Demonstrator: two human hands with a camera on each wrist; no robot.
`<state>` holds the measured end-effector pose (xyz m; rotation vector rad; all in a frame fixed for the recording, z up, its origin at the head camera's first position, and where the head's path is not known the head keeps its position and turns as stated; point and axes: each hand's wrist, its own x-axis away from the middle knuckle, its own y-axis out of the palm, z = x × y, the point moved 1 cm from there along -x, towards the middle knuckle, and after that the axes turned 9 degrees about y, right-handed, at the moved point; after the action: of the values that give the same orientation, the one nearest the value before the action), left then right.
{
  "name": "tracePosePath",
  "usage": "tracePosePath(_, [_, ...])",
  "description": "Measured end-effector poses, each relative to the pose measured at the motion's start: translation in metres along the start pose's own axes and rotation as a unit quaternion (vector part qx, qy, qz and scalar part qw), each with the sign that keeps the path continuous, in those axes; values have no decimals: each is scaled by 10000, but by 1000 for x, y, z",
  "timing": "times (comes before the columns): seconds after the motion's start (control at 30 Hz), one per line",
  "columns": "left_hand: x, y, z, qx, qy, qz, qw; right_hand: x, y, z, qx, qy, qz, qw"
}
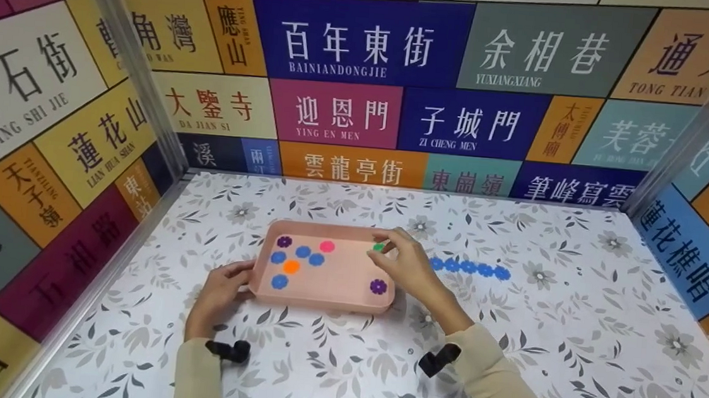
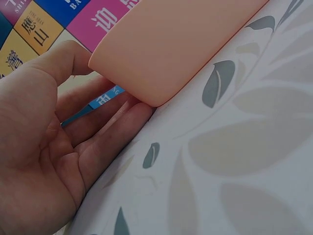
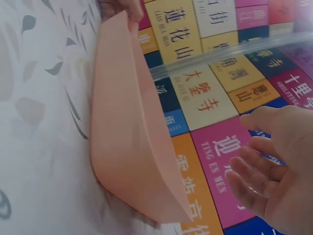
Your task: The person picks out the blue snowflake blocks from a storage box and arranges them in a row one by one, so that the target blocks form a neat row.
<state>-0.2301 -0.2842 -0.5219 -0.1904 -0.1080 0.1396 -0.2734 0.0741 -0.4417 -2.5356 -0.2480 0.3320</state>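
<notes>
1. Gripping the pink tray (image 1: pixel 341 283) by its left end: left hand (image 1: pixel 221 285), fingers curling.
2. Four blue flowers (image 1: pixel 316 259) are sitting inside, probably left to do.
3. Right hand (image 1: pixel 409 261) is hovering at a green piece (image 1: pixel 378 247), fingers parted, seemingly empty.
4. Blue row (image 1: pixel 469 267) is lying on the worktop (image 1: pixel 347 369): five done, imo.

Worktop (image 1: pixel 347 369), leaf-patterned, carries a pink tray (image 1: pixel 341 286). The left hand (image 1: pixel 221 286) grips the tray's left end. The right hand (image 1: pixel 409 263) is above the tray's far right corner, fingers apart around a green piece (image 1: pixel 378 247); contact cannot be confirmed. In the tray's left half: four blue pieces (image 1: pixel 279 282), a purple piece (image 1: pixel 284 242) and an orange piece (image 1: pixel 291 267). A pink piece (image 1: pixel 327 246) lies midway along the tray's far side; a second purple piece (image 1: pixel 378 287), near right corner. Right of the tray: a row of blue pieces (image 1: pixel 469 267), partly hidden by the hand.
</notes>
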Motion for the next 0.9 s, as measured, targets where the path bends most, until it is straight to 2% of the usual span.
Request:
tracePosePath(0.13, [-1, 1, 2, 49, -16, 4, 10000, -5, 17, -1, -20, -32, -98, 9999])
tracePosePath(0.3, [0, 0, 2, 6, -40, -19, 10000, -12, 40, 1, 222, -89, -186, 9995])
tracePosePath(0.57, [0, 0, 2, -6, -25, -27, 10000, -21, 69, -2, 89, 491, -660, 9966])
tracePosePath(0.7, [-1, 0, 0, -3, 29, -41, 10000, -26, 80, -5, -49, 550, -870, 9947])
tracePosePath(0.9, [-2, 0, -1, -96, 118, 20, 9999, -33, 92, -6, -229, 692, -919, 9931])
